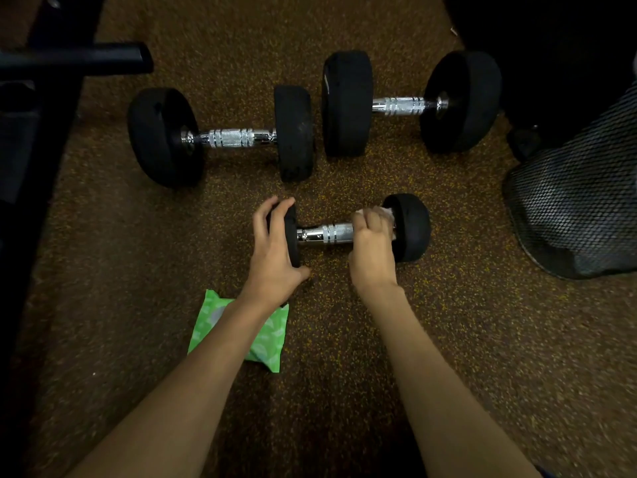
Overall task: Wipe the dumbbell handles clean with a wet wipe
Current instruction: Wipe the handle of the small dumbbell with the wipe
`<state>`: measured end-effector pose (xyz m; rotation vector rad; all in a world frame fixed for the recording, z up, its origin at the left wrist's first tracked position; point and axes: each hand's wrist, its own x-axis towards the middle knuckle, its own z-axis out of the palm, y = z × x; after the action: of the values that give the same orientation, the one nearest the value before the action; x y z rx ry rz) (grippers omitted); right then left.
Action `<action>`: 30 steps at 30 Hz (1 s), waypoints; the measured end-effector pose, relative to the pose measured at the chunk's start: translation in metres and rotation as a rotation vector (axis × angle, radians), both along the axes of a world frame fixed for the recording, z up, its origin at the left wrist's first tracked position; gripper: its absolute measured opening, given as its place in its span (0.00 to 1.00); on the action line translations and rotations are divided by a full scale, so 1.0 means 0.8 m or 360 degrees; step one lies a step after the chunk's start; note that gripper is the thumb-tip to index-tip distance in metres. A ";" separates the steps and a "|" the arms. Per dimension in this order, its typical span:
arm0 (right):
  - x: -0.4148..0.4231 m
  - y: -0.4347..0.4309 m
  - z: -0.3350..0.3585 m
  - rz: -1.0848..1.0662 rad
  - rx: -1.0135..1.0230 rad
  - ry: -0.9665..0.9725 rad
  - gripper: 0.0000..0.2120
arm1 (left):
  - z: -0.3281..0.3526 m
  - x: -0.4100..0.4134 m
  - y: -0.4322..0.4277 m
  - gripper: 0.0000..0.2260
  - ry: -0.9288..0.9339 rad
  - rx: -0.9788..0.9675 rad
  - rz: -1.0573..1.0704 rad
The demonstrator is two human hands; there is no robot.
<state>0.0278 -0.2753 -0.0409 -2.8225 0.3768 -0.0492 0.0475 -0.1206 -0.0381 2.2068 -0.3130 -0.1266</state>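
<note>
A small black dumbbell with a chrome handle [327, 232] lies on the speckled floor in front of me. My left hand [274, 246] grips its left weight head, fingers over the top and thumb low by the floor. My right hand [374, 239] is curled round the right end of the handle with a white wet wipe [384, 212] bunched under the fingers. Two larger dumbbells lie farther back: one at the left [234, 138] and one at the right [403, 105]. A green wipes pack [265, 339] lies under my left forearm.
A black mesh bin [579, 201] lies tipped at the right. Black bench or rack framing [69, 58] runs along the left edge. Dark equipment fills the upper right corner. Brown speckled rubber floor [448, 339] spreads all around.
</note>
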 end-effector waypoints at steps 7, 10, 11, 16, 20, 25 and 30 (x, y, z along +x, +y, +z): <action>-0.042 0.030 -0.005 -0.0462 0.0614 -0.0570 0.22 | 0.000 -0.003 -0.001 0.47 0.0040 -0.0005 0.0028; -0.034 0.048 0.009 -0.0811 0.0855 -0.0690 0.17 | 0.001 -0.001 -0.001 0.47 0.0045 -0.0008 0.0022; -0.029 0.051 0.013 -0.0881 0.0904 -0.0677 0.17 | 0.001 -0.001 -0.002 0.47 0.0043 -0.0007 0.0021; 0.003 0.061 0.019 -0.0881 0.0953 -0.0365 0.21 | -0.002 0.002 -0.001 0.46 0.0007 -0.0018 0.0012; 0.012 0.070 0.016 -0.0862 0.0858 -0.0183 0.25 | -0.004 0.003 -0.003 0.44 -0.0034 0.0002 0.0022; 0.000 0.080 0.021 -0.1039 0.1053 -0.0263 0.25 | -0.006 0.000 -0.002 0.43 -0.0068 -0.0015 0.0040; 0.015 0.071 0.032 -0.1890 0.1765 -0.0766 0.19 | -0.001 0.001 -0.003 0.46 -0.0006 -0.0019 0.0024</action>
<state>0.0395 -0.2183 -0.0155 -1.1720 1.3437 -0.5400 0.0480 -0.1227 -0.0388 2.1977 -0.2985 -0.1120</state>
